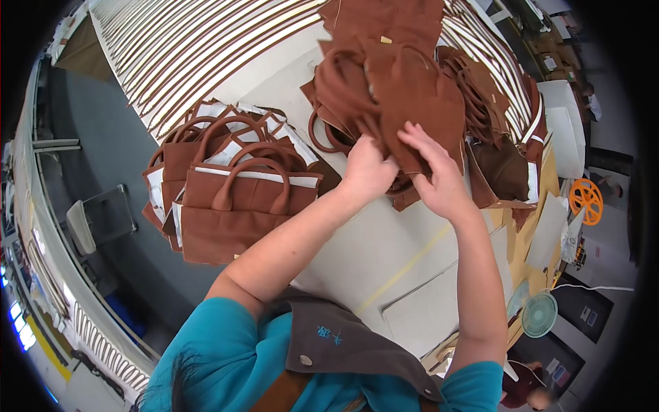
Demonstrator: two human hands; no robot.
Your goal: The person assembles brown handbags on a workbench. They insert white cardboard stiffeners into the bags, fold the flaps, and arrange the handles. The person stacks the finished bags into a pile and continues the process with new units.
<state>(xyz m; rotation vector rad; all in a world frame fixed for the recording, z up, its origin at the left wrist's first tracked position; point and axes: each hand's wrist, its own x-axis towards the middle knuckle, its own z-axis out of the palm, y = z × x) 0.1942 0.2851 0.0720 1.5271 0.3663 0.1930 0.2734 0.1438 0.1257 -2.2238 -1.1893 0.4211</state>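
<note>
A pile of brown leather bag panels with rounded handles (425, 89) lies on the worktable in front of me. My left hand (371, 168) is closed at the pile's near edge, its fingers wrapped round a brown bag handle (368, 128). Against the near part of the top panel rests my right hand (443, 180), fingers stretched and thumb apart. The undersides of the pieces are hidden. To the left, a stack of brown bag panels with handles (237, 213) hangs over the table's edge, white backing showing between the layers.
Long brown strips (220, 41) lie in rows at the far left of the table. More brown pieces (484, 103) are heaped to the right. A green fan (539, 315) and an orange reel (585, 202) stand at the right. A chair (82, 226) is on the left.
</note>
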